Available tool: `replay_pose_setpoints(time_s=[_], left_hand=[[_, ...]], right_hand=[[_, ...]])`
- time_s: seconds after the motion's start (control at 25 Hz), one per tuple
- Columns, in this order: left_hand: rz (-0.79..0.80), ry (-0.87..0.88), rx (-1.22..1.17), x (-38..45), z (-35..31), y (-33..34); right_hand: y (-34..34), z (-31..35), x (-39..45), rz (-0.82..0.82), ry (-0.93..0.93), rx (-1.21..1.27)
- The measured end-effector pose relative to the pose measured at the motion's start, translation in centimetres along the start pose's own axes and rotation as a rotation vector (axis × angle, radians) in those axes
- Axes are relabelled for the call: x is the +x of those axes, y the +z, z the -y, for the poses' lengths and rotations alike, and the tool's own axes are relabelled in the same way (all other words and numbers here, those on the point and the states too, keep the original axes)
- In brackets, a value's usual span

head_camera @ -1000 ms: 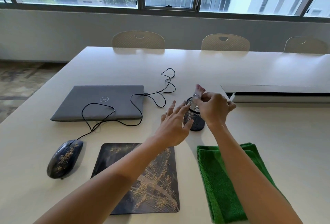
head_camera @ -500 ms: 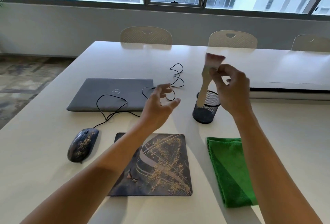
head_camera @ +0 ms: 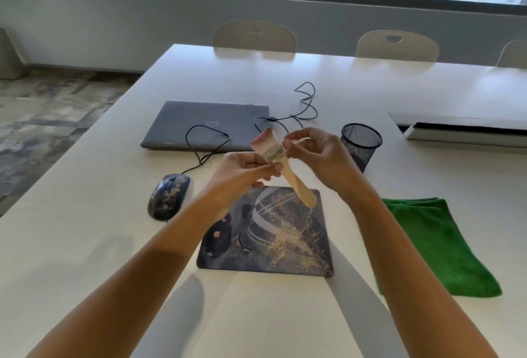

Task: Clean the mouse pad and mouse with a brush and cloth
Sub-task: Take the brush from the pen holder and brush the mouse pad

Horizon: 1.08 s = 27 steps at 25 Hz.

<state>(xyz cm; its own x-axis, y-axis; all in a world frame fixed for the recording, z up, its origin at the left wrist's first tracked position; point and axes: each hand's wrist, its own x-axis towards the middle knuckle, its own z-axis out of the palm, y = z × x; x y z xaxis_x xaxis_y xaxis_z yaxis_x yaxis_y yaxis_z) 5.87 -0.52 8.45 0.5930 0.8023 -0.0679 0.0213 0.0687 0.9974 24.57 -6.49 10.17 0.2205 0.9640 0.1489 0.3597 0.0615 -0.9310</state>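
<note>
Grip: left hand and right hand are both pinching the wooden flat brush.
Risk: it is possibly slipping mid-handover onto the crumb-strewn dark mouse pad.

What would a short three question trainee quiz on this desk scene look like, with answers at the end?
1. True or false: the brush stands in the mesh cup.
2. What lies right of the mouse pad? A) laptop B) green cloth C) mouse
3. Fill in: crumbs cover the mouse pad and the ____.

Key:
1. False; the left hand and right hand both hold it above the pad.
2. B, the green cloth.
3. The mouse.
</note>
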Motion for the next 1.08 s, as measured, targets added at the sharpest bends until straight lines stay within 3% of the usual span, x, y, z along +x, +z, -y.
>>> replay_pose_setpoints(time_s=[0.24, 0.4, 0.52, 0.68, 0.8, 0.96, 1.08], left_hand=[[-0.123, -0.154, -0.311, -1.4, 1.6, -0.2], [-0.147, -0.233, -0.448, -1.8, 2.0, 0.8], [-0.110, -0.236, -0.462, -2.1, 2.3, 1.5], [-0.108, -0.233, -0.467, -2.5, 2.3, 1.8], [-0.107, -0.138, -0.142, -3.5, 3.0, 1.0], [-0.056, 0.212, 0.769, -6.6, 6.3, -1.4], [-0.043, 0.267, 1.042, -8.1, 8.8, -3.0]], right_hand=[[0.3, -2.8, -3.6, 0.142, 0.203, 0.332], [2.5, -3.5, -4.7, 0.012, 0.142, 0.587], [4.4, -3.5, -4.9, -0.126, 0.205, 0.804], [4.8, -3.2, -4.9, -0.224, 0.186, 0.772], [2.6, -3.6, -4.8, -0.327, 0.130, 0.696], [-1.1, -4.8, -5.0, -0.442, 0.034, 0.222], [-3.1, -5.8, -5.4, -0.399, -0.077, -0.111]])
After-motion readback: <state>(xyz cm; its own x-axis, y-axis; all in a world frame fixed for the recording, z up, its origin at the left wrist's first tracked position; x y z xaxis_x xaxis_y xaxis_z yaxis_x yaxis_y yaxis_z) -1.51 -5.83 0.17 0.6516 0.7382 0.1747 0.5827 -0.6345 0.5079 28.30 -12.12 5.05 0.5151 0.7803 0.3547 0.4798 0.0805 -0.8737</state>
